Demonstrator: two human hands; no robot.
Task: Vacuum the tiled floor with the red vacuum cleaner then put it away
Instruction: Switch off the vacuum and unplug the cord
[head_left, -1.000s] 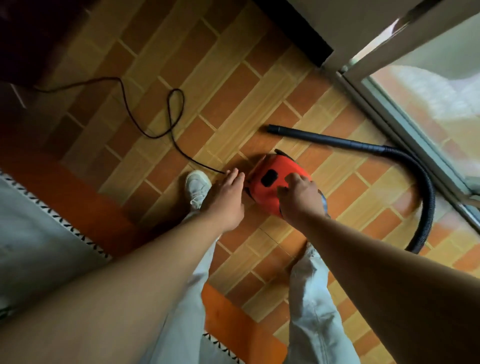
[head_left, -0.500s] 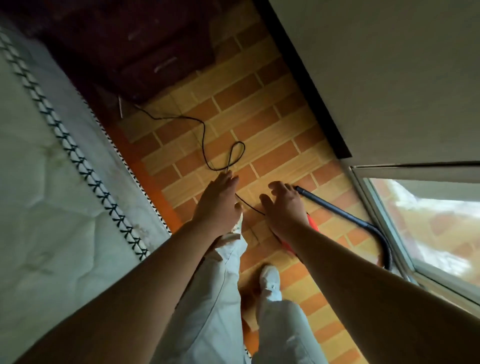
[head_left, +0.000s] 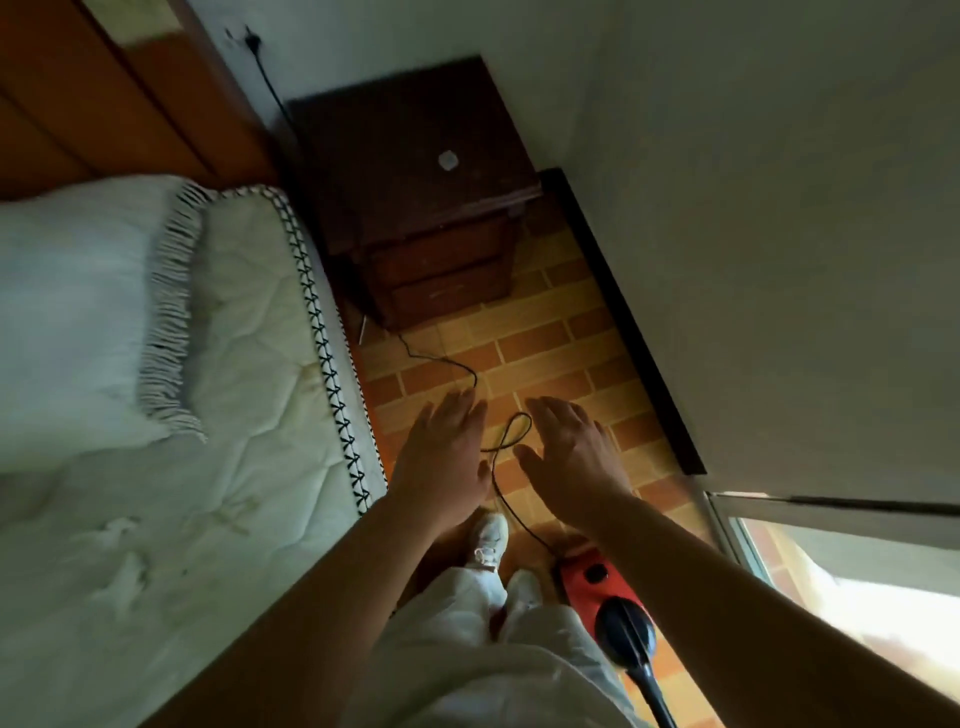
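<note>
Now my left hand (head_left: 441, 460) and right hand (head_left: 574, 460) are spread open, empty, above the thin black cord (head_left: 498, 488) on the orange tiled floor (head_left: 545, 338).

Your left hand (head_left: 441, 457) and right hand (head_left: 571, 457) are stretched out side by side over the tiled floor (head_left: 550, 338), fingers straight and spread, holding nothing. The black cord (head_left: 494, 483) loops between them. It runs from the red vacuum cleaner (head_left: 592, 577), which stands just beside your white shoes (head_left: 488, 535) near the floor's window edge, up toward the dark nightstand (head_left: 415, 208) at the far end of the floor. A black hose fitting (head_left: 623, 631) sits on the vacuum's near end. The mattress (head_left: 234, 415) lines the floor's left edge, with a fringed blanket (head_left: 67, 322) on it. A dark baseboard (head_left: 623, 322) lines the right edge.
</note>
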